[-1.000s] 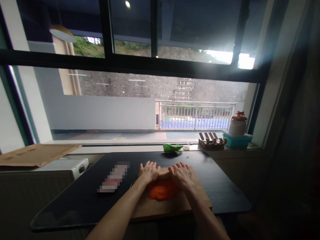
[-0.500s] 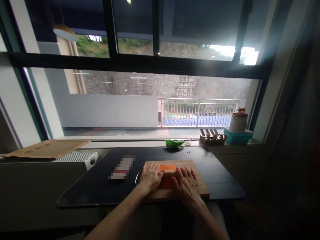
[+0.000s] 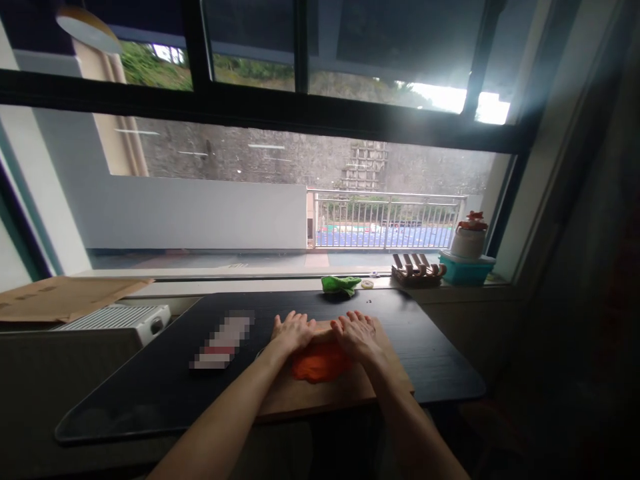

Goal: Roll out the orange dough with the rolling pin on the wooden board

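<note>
A wooden rolling pin [image 3: 324, 331] lies crosswise near the far edge of a wooden cutting board [image 3: 315, 399]. My left hand [image 3: 293, 332] rests flat on its left end, fingers stretched forward past it. On the right end lies my right hand [image 3: 356, 332], palm down with fingers spread. Between my forearms, a flattened sheet of orange dough [image 3: 320, 363] shows on the board, nearer to me than the pin. Both hands cover the pin's ends, and whether dough lies beyond it cannot be made out.
The board sits on a black table [image 3: 430, 353]. A pixelated flat item [image 3: 225, 340] lies to the left, and a green cloth [image 3: 341, 285] at the far edge. On the windowsill are a brown rack [image 3: 419, 270] and a teal box [image 3: 466, 268]. A radiator [image 3: 120, 320] stands left.
Both hands have pushed the rolling pin forward, away from me, over the dough to the board's far side. More orange dough now shows on the near side. The head view has shifted slightly.
</note>
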The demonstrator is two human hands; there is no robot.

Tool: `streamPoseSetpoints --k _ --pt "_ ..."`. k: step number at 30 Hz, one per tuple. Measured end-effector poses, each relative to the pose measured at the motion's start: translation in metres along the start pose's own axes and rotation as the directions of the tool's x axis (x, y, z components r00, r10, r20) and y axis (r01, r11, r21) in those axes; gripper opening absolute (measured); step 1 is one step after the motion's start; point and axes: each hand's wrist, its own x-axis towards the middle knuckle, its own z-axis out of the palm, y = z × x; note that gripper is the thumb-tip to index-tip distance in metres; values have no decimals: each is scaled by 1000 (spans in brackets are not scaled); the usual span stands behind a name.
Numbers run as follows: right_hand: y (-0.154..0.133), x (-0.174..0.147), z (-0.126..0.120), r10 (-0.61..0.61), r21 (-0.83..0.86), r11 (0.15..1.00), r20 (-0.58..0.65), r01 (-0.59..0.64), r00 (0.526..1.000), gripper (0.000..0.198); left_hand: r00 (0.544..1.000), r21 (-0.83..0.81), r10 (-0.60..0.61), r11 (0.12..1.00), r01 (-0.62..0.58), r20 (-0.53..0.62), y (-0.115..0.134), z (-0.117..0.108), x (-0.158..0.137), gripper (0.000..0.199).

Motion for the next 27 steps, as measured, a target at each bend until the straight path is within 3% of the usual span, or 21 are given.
streamPoseSetpoints --k 6,11,19,23,27 --pt "-1 10 0 -8 0 1000 -3 8 1000 43 1000 -5 2 1000 -2 31 -3 2 8 43" --pt "-2 -28 -3 -22 13 1000 -53 22 998 39 999 12 49 999 -49 0 4 -1 -25 50" --pt "2 -82 13 -34 20 999 -117 36 993 52 992 13 110 994 -109 -58 9 -7 -82 60" --pt "1 -73 4 -9 5 1000 -22 9 1000 53 994 9 87 996 -87 -64 10 -5 -75 62" --pt "-3 -45 -8 -11 -6 1000 40 12 999 50 998 -6 50 999 -50 -36 7 -2 -45 61"
